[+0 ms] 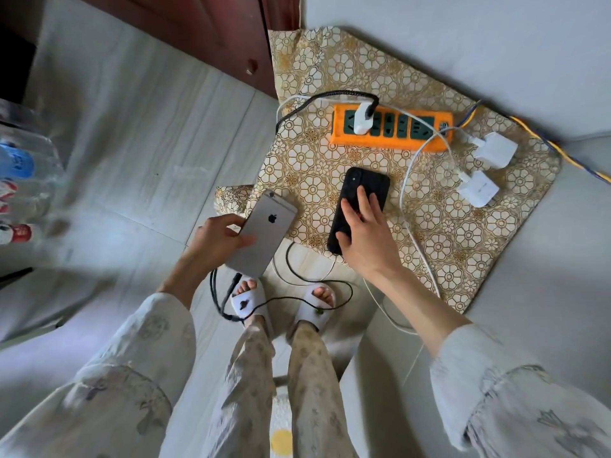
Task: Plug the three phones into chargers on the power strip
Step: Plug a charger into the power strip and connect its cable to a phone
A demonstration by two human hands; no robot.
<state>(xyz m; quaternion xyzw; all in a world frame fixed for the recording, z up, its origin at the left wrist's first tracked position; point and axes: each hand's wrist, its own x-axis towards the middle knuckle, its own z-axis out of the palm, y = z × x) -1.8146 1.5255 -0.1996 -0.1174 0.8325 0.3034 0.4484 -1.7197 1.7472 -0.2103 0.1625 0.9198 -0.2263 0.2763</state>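
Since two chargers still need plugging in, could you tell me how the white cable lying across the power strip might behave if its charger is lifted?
The white cable looks thin and floppy, so it would probably trail in loops. It drapes over the orange power strip, so it may drag across it. The white charger looks small and rigid, likely light and easy to pinch.

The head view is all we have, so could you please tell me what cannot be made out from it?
- Third phone: not visible anywhere.
- Silver phone: charging port hidden below its lower edge.
- Black phone: port hidden under the right hand.
- Bottles: blurred, cut off at the left edge.
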